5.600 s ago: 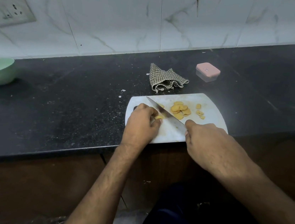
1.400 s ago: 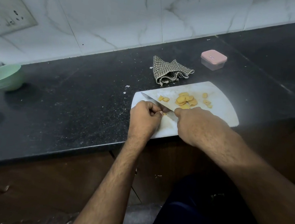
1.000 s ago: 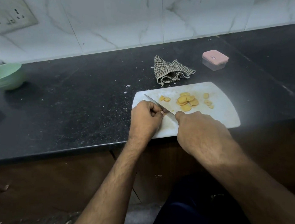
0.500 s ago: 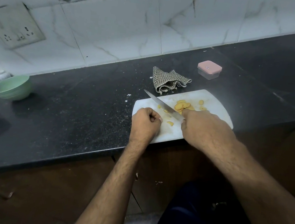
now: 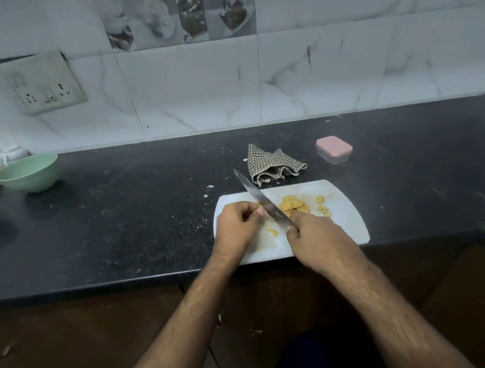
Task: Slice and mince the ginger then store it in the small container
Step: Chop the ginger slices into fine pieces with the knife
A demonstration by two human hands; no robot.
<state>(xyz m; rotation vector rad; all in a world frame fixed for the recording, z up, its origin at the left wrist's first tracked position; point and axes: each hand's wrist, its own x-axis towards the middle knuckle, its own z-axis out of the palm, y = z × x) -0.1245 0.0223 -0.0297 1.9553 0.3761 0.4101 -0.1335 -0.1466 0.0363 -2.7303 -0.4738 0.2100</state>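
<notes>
While right hand [image 5: 316, 242] grips it, knife [image 5: 259, 199] points up-left.

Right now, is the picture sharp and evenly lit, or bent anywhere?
Head view: dim, bluish light; the cutting board and knife are fairly sharp, the forearms and lower edge are blurred, and the wide lens bends the counter edge and wall tiles.

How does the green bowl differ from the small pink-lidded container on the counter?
The green bowl is round and open on top; the small container is square and closed by a pink lid. The bowl is opaque green all over, while the container has a clear body under its lid. The bowl stands far to the left of the cutting board, the container behind it to the right. Both rest upright on the dark counter.
</notes>
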